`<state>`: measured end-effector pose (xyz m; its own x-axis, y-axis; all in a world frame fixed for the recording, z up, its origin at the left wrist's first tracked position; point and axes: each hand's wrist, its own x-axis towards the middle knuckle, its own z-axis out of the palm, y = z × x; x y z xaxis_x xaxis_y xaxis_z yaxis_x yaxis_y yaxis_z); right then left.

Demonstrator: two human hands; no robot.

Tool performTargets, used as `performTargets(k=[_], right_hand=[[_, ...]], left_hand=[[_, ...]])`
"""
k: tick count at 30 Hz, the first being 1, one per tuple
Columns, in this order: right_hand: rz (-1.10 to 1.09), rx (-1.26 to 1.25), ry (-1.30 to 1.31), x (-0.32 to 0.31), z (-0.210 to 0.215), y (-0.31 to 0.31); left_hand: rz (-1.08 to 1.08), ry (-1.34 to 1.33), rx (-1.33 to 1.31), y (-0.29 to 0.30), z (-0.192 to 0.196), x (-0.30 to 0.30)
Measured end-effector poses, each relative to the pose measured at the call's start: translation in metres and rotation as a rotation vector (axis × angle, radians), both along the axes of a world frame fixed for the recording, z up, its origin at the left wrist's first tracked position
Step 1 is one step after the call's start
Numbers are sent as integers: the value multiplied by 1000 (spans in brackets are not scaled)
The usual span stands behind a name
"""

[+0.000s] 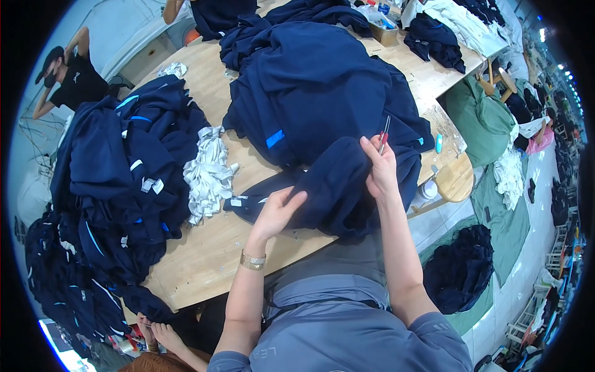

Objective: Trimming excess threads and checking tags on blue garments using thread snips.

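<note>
Grey-blue shirt (347, 316) of the worker fills the near edge, both bare forearms rising from it toward the wooden table (204, 254).

Left hand (276, 214): a gold watch (253, 260) on the wrist, fingers closed loosely on the near fold of a navy garment (338, 186), thumb on top, pinching the cloth.

Right hand (381, 167): raised over the far edge of the same garment, gripping the cloth and also holding a small red-handled thread snip (385, 133) that points up and away between the fingers.

Navy garment: bunched between the two hands at the near right part of the table, one part trailing left across the wood with small white tags (236, 202) showing.

Behind it, far centre: a large heap of navy garments (310, 80), a bright blue patch (275, 138) on its near side.

Left of the table: a second tall pile of navy garments (118, 180) with light blue trim, spilling over the left edge toward the floor.

Between the two heaps: a bundle of white cloth strips (207, 173) lying on the wood.

Right of the table: a round wooden stool (455, 180), green cloth (483, 121) and a dark heap (458, 270) on the floor.

Far left: a person in black (71, 74), arms raised to the head.
</note>
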<state>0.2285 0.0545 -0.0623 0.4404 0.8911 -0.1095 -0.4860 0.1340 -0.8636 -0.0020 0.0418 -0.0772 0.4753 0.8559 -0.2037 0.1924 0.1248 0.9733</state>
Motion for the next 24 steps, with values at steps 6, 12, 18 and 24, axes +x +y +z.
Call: performTargets(k=[6,12,18,24], right_hand=[[-129,-99,-909,2,-9,-12],[329,99,-1265,-31,29,-55],[359,209,-1482,-30,29,-63],[407,171,-1520,-32,39,-63]], left_hand=[[215,-353,-146,-2,20,4],[296,-218,-52,-5,39,5],[297,-122,40,-4,45,8],[277,29,83,-4,52,7]])
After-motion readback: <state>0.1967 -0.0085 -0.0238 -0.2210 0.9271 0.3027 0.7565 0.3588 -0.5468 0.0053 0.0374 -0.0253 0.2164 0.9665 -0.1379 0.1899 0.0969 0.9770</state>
